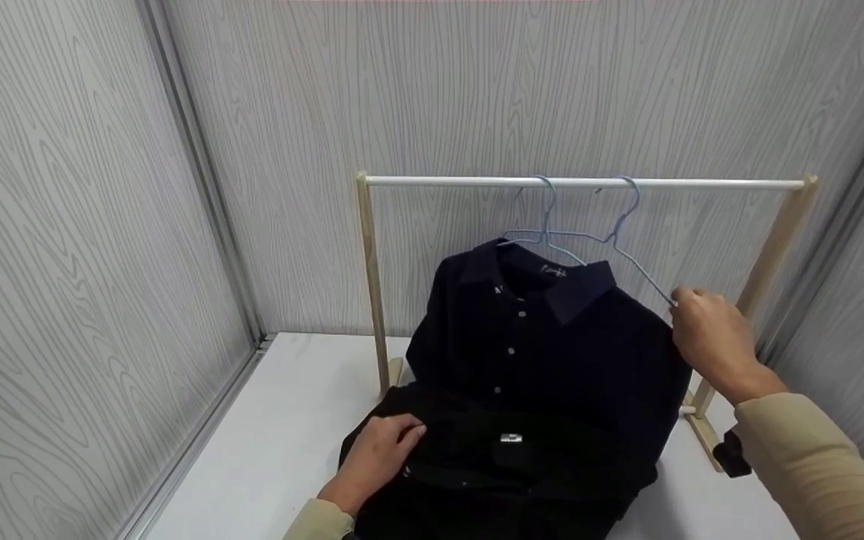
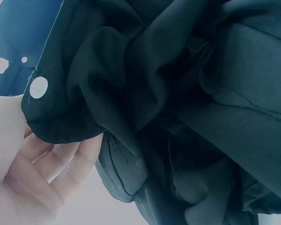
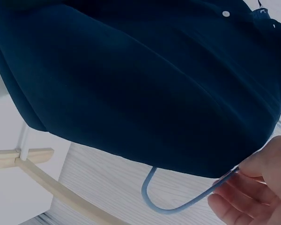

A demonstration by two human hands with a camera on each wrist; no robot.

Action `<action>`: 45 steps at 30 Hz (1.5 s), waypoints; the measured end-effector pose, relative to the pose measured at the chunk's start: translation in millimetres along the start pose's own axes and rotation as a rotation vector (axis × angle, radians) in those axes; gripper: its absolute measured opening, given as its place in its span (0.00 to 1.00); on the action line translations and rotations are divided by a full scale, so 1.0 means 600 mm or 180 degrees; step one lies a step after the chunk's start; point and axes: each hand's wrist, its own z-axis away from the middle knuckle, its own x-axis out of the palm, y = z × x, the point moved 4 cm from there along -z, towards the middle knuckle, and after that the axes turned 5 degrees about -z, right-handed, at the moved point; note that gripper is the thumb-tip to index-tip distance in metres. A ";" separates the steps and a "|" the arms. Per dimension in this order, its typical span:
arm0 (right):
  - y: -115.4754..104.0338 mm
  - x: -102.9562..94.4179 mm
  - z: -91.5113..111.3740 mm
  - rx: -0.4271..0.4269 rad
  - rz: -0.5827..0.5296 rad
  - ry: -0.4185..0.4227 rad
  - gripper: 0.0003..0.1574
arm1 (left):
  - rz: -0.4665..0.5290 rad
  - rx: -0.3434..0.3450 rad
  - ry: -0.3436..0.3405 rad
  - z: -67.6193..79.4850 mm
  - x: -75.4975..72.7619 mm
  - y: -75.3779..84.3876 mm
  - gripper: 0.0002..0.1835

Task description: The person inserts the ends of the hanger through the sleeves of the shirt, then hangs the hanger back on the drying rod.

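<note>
A dark navy button shirt [image 1: 544, 352] hangs by its collar from a light blue wire hanger [image 1: 544, 236] on the white rail [image 1: 462, 181]. Its lower half lies bunched on the white table [image 1: 282, 442]. My right hand [image 1: 691, 315] pinches the end of a second blue wire hanger [image 1: 631, 247] at the shirt's right shoulder. In the right wrist view that hand [image 3: 253, 183] holds the hanger's wire [image 3: 178, 206] just below the shirt [image 3: 131, 84]. My left hand [image 1: 391, 442] grips the bunched hem on the table. The left wrist view shows its fingers [image 2: 61, 164] under folded fabric [image 2: 178, 117] beside a white button [image 2: 39, 87].
The small rack has wooden side posts [image 1: 370, 285] and feet [image 1: 702, 435], and it stands at the back of the table. Grey wood-grain walls [image 1: 64, 225] close in on the left, the back and the right. A black strap sits on my right wrist [image 1: 732, 454].
</note>
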 end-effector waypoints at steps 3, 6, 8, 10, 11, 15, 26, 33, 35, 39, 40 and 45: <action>0.002 -0.001 0.001 0.0058 -0.0035 -0.0137 0.07 | -0.0015 -0.0024 -0.0020 -0.001 0.002 -0.001 0.10; 0.003 -0.002 0.002 0.0101 -0.0049 -0.0296 0.07 | -0.0038 -0.0015 -0.0013 -0.001 0.003 0.001 0.10; 0.005 -0.002 0.004 0.0116 -0.0056 -0.0404 0.08 | -0.0037 0.0000 -0.0007 -0.001 0.003 0.001 0.10; 0.008 -0.003 0.006 0.0097 -0.0071 -0.0441 0.09 | -0.0032 0.0012 0.0006 0.001 0.003 0.001 0.09; 0.009 -0.004 0.006 0.0084 -0.0068 -0.0451 0.09 | -0.0029 0.0017 0.0012 0.002 0.003 0.001 0.09; 0.014 -0.010 0.009 0.0094 -0.0016 -0.0419 0.08 | -0.0010 0.0006 0.0033 0.008 0.004 -0.001 0.10; 0.030 -0.033 0.016 0.0284 0.0000 -0.0308 0.06 | 0.0015 -0.0095 -0.0019 0.011 0.010 -0.006 0.10; 0.026 -0.049 0.020 0.0272 0.0003 -0.0240 0.07 | -0.0012 -0.0072 0.0028 0.013 0.011 -0.008 0.09; 0.025 -0.054 0.022 0.0255 0.0005 -0.0202 0.08 | -0.0014 -0.0079 0.0036 0.014 0.012 -0.008 0.09; 0.027 -0.060 0.029 0.0218 0.0019 -0.0137 0.08 | -0.0006 -0.0094 0.0037 0.015 0.011 -0.008 0.09; 0.028 -0.061 0.031 0.0200 0.0028 -0.0120 0.08 | -0.0004 -0.0098 0.0037 0.015 0.011 -0.007 0.09; 0.034 -0.070 0.041 0.0157 0.0034 -0.0079 0.07 | -0.0004 -0.0105 0.0048 0.014 0.010 -0.005 0.09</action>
